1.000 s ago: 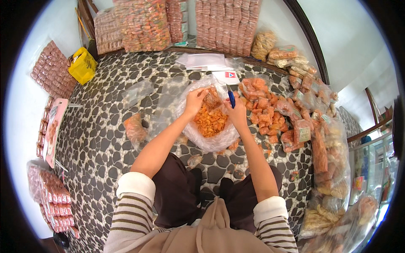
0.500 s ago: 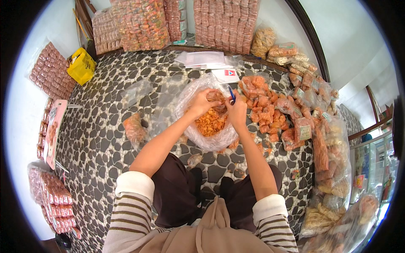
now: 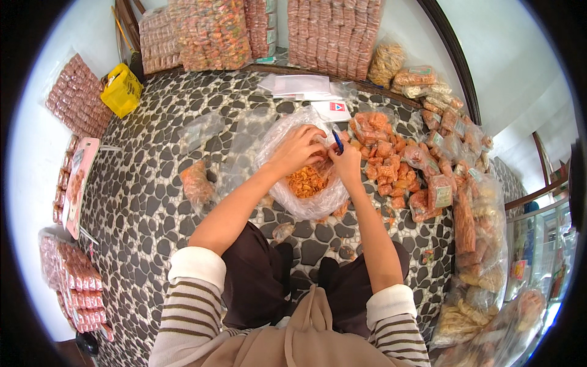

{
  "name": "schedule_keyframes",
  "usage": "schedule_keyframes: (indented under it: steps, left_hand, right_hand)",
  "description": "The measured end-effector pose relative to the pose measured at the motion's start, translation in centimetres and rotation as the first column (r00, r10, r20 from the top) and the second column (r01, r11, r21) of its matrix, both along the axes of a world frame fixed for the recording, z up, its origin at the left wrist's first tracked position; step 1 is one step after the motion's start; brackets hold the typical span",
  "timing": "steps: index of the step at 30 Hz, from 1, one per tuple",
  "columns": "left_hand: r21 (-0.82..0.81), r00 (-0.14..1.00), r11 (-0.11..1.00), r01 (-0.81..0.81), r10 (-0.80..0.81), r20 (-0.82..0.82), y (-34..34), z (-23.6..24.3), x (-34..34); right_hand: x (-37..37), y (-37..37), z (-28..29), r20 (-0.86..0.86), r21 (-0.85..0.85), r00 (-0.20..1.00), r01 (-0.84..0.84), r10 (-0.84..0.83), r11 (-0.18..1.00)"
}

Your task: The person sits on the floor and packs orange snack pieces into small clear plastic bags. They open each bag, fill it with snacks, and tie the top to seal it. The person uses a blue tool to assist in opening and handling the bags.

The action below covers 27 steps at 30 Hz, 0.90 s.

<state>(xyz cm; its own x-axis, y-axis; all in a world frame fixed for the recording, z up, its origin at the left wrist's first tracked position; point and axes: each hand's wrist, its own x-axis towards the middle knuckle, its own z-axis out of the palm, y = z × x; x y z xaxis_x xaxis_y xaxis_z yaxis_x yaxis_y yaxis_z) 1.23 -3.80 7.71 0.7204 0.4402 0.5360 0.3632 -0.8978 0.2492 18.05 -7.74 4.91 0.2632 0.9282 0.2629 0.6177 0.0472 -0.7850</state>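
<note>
A large clear plastic bag (image 3: 273,194) stands open on the floor before me, with orange-brown crisp snack pieces (image 3: 306,182) inside. Over its mouth, my left hand (image 3: 299,151) has its fingers curled round a small clear snack packet (image 3: 318,164), mostly hidden beneath them. My right hand (image 3: 346,160) is closed close beside it, fingertips near the packet. From its grip a slim blue pen-like tool (image 3: 337,142) sticks up; its lower end is hidden. To the right of the bag lies a heap of small filled orange snack packets (image 3: 385,170).
Flat clear plastic bags (image 3: 244,144) and one filled packet (image 3: 197,182) lie to the left. White papers (image 3: 302,85) are beyond the big bag. Stacked packs (image 3: 333,37) line the far wall; more bagged snacks (image 3: 483,244) run along the right. A yellow container (image 3: 121,92) stands far left.
My left hand has shifted over the packet and now covers more of it. The right hand stays beside it with the blue tool. The whole view has shifted slightly.
</note>
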Motion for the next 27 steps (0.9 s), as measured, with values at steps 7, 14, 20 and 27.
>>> schedule_keyframes:
  steps: [7, 14, 20, 27]
  left_hand:
    - [-0.062, 0.999, 0.998, 0.029, -0.027, 0.023, 0.3, -0.8, 0.4]
    - [-0.191, 1.000, 0.982, 0.007, -0.008, -0.007, 0.5, -2.0, -1.2]
    - [-0.418, 0.991, 0.905, 0.084, -0.034, 0.126, 0.8, -3.1, -1.6]
    - [-0.922, 0.796, 0.296, 0.249, 0.480, 0.369, 1.6, -4.5, 0.3]
  right_hand:
    - [-0.1, 0.1, -0.7, 0.210, -0.055, 0.971, 0.125, -0.111, 0.991]
    - [2.3, 2.4, -3.0, 0.149, -0.231, 0.984, 0.126, -0.093, 0.965]
    - [2.1, 4.1, -5.0, -0.008, -0.453, 0.999, 0.038, -0.047, 0.891]
    - [1.9, 2.6, -3.2, -0.768, -0.396, 0.639, -0.418, -0.045, 0.817]
